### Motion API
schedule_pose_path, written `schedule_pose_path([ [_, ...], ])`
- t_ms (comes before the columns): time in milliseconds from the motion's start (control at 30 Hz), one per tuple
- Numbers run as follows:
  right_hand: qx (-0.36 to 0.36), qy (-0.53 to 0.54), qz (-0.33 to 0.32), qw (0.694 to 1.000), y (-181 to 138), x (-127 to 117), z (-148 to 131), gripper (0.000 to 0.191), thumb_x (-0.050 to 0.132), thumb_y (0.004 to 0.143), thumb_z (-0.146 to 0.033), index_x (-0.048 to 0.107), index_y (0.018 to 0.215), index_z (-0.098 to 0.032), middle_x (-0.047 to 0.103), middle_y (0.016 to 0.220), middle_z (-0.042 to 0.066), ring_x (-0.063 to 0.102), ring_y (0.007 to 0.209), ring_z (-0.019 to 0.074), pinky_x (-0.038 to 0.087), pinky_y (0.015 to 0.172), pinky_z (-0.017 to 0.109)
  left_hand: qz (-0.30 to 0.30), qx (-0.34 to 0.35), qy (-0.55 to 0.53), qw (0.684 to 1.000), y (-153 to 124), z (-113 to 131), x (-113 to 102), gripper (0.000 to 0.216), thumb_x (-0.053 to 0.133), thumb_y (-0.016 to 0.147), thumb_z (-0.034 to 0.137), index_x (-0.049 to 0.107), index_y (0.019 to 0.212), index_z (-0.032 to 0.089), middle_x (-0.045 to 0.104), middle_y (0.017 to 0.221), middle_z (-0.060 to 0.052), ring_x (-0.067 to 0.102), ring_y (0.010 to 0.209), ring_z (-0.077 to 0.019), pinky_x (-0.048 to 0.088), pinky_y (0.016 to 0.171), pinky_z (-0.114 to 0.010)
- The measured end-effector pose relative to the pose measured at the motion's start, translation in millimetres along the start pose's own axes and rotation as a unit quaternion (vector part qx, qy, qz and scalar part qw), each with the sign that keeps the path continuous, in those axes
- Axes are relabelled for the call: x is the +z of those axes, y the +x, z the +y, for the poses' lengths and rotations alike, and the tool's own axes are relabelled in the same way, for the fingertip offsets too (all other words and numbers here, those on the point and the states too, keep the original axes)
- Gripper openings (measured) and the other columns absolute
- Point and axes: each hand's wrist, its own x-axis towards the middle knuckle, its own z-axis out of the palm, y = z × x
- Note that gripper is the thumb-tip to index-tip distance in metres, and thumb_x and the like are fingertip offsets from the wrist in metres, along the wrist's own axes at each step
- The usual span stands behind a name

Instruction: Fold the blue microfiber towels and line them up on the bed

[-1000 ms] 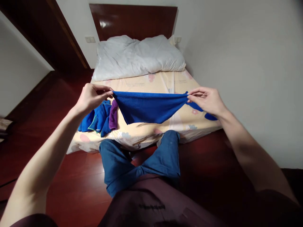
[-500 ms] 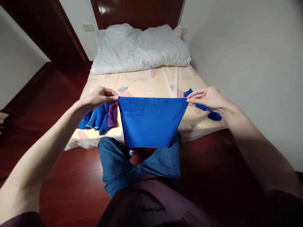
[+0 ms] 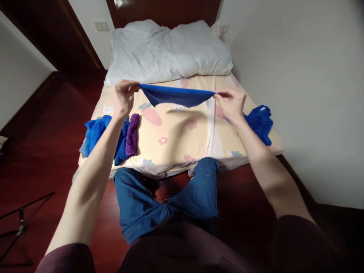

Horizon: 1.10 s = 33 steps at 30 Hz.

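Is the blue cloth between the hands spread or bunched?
The blue cloth is spread: left hand and right hand pinch its ends apart, its upper edge nearly straight. Whether it is doubled, I cannot tell.

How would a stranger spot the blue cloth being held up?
Start with the bed, with bulky pale bedding below its dark headboard. Above the mattress area, the left hand and right hand pinch opposite ends of the blue cloth. Unlike the blue heaps lying on either side, it hangs in mid-air, stretched between the hands.
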Motion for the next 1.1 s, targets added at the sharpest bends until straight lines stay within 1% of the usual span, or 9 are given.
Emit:
schedule_pose_path([
  [67,-0.015,-0.045,-0.033,0.998,-33.6,3.0,18.5,0.011,0.074,0.086,-0.021,0.077,0.096,-0.021,0.08,0.102,0.006,0.075,0.105,0.0233,0.059,0.103,0.041,-0.016,0.015,0.03,0.999,-37.5,-19.1,-0.6,0.026,0.062,0.095,0.038,0.077,0.101,0.017,0.077,0.107,-0.007,0.07,0.105,-0.0168,0.054,0.098,-0.03],
  [167,-0.028,-0.098,-0.14,0.985,-97.7,18.7,57.3,0.017,0.066,0.088,-0.015,0.079,0.095,-0.022,0.081,0.108,0.007,0.075,0.107,0.0248,0.056,0.106,0.041,-0.123,0.009,0.034,0.992,-110.0,-56.1,1.8,0.025,0.06,0.093,0.037,0.08,0.099,0.023,0.076,0.117,-0.009,0.07,0.113,-0.0249,0.055,0.102,-0.036],
  [333,0.073,-0.215,-0.358,0.905,-205.7,55.6,108.1,0.024,0.063,0.083,-0.001,0.079,0.084,-0.018,0.08,0.1,0.011,0.075,0.098,0.0254,0.057,0.096,0.034,-0.312,-0.133,0.097,0.936,-224.7,-118.8,15.1,0.022,0.06,0.081,0.027,0.08,0.088,0.026,0.076,0.113,-0.009,0.071,0.109,-0.0297,0.055,0.104,-0.04],
  [400,0.107,-0.238,-0.39,0.883,-235.2,63.0,117.4,0.024,0.063,0.082,0.001,0.078,0.082,-0.017,0.08,0.101,0.012,0.075,0.096,0.0244,0.057,0.093,0.032,-0.343,-0.17,0.103,0.918,-256.3,-136.0,21.0,0.022,0.06,0.079,0.027,0.08,0.088,0.027,0.076,0.115,-0.008,0.07,0.114,-0.0298,0.053,0.107,-0.04],
  [467,0.127,-0.221,-0.37,0.893,-253.2,65.4,123.2,0.023,0.062,0.082,0.001,0.077,0.082,-0.017,0.078,0.105,0.012,0.074,0.096,0.0231,0.056,0.092,0.031,-0.34,-0.188,0.096,0.916,-277.0,-145.7,26.1,0.024,0.058,0.08,0.028,0.08,0.09,0.027,0.075,0.119,-0.008,0.068,0.118,-0.0298,0.052,0.109,-0.041],
  [600,0.215,-0.114,-0.269,0.932,-262.5,67.3,132.0,0.011,0.067,0.083,-0.01,0.076,0.087,-0.016,0.078,0.107,0.013,0.075,0.093,0.0224,0.059,0.091,0.033,-0.267,-0.234,0.117,0.927,-288.9,-145.6,36.7,0.024,0.06,0.086,0.036,0.079,0.092,0.021,0.074,0.12,-0.01,0.067,0.12,-0.0301,0.049,0.112,-0.041],
  [767,0.405,0.016,-0.167,0.899,-257.4,76.7,141.6,0.014,0.079,0.076,-0.016,0.072,0.088,-0.017,0.08,0.089,0.009,0.077,0.089,0.0234,0.062,0.089,0.036,-0.193,-0.335,0.12,0.914,-280.9,-138.3,50.8,0.037,0.071,0.082,0.046,0.074,0.106,0.019,0.079,0.1,-0.011,0.074,0.101,-0.0297,0.057,0.094,-0.037],
  [900,0.438,0.032,-0.137,0.888,-253.8,81.0,145.7,0.018,0.083,0.072,-0.013,0.07,0.085,-0.016,0.08,0.087,0.008,0.076,0.087,0.0214,0.061,0.091,0.035,-0.162,-0.404,0.071,0.897,-277.0,-145.5,55.4,0.039,0.076,0.075,0.043,0.072,0.103,0.016,0.079,0.09,-0.009,0.076,0.094,-0.0265,0.056,0.081,-0.03],
  [1100,0.472,0.071,-0.145,0.867,-246.3,82.9,143.7,0.022,0.088,0.069,-0.012,0.073,0.086,-0.013,0.077,0.078,0.005,0.07,0.071,0.0141,0.057,0.068,0.023,-0.159,-0.449,-0.001,0.879,-275.5,-163.7,54.3,0.043,0.084,0.06,0.048,0.072,0.087,0.016,0.076,0.079,-0.005,0.072,0.083,-0.0236,0.053,0.079,-0.031],
])
